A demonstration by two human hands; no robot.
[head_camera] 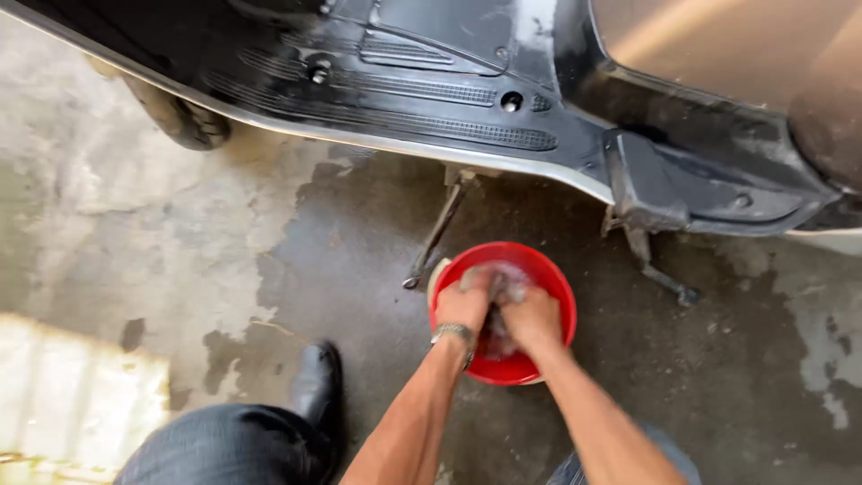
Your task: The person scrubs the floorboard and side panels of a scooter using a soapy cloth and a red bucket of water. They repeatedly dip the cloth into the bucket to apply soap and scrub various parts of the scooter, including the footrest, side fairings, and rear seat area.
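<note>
I see both hands down in a round red plastic bucket (548,283) that stands on the wet concrete floor (341,260). My left hand (464,305) and right hand (532,320) sit side by side, each grip clenched tight on a sodden, dark grey cloth (496,316) that runs as a twisted rope between the two fists and bunches into a soapy lump (505,280) at the far side of the bucket. A metal link bracelet (454,332) circles the left wrist. The bucket's smooth rim is glossy, and pale foam shows inside it. Beyond it stands a scooter, its black ribbed footboard (422,90) wet and streaked, edged with a silvery trim strip. A thin metal side stand (437,232) slants down to the floor just left of the bucket, and a second stand leg (663,280) rests to the right. The floor is rough, blotched dark where soaked and pale where dry. My black leather shoe (316,382) and dark denim knee (224,446) show at lower left.
</note>
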